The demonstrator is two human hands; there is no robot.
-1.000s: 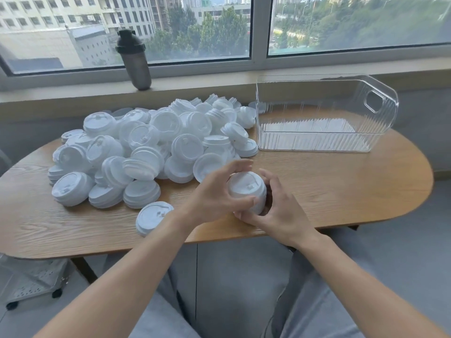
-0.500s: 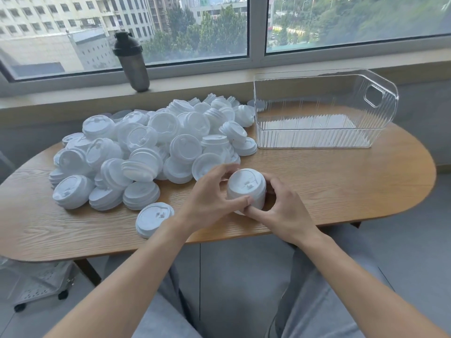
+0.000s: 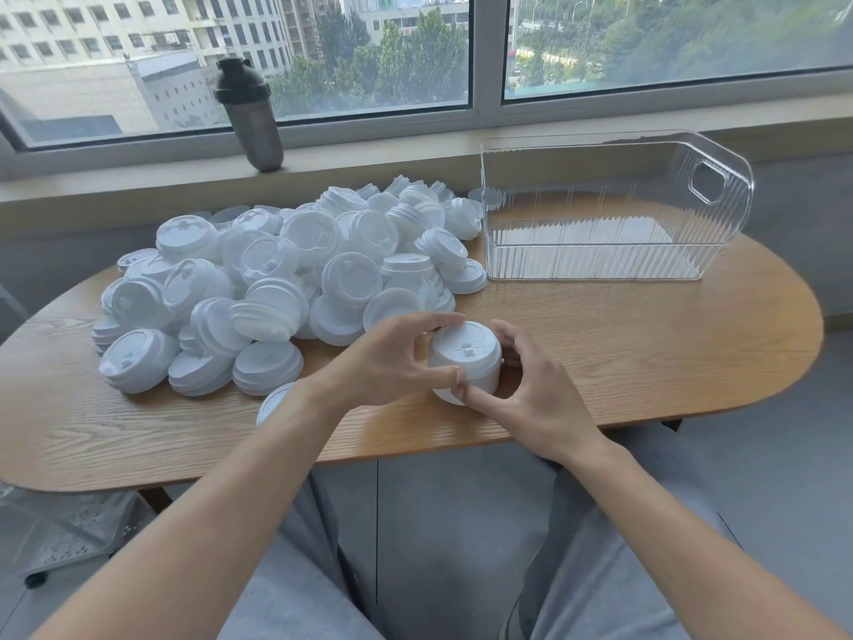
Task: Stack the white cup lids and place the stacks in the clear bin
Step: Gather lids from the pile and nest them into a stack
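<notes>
Across the last second little has shifted: the short stack of white cup lids (image 3: 465,362) sits at the same spot near the table's (image 3: 646,353) front edge with both hands still round it, so the person seems to be squaring it up, not yet carrying it. The left hand (image 3: 392,362) curls fingers over the stack's top rim with its thumb on the near side; the right hand (image 3: 531,399) cups the other side, thumb touching the base. The clear bin (image 3: 614,265) stands empty, well apart, and the loose lid pile (image 3: 277,279) remains large.
</notes>
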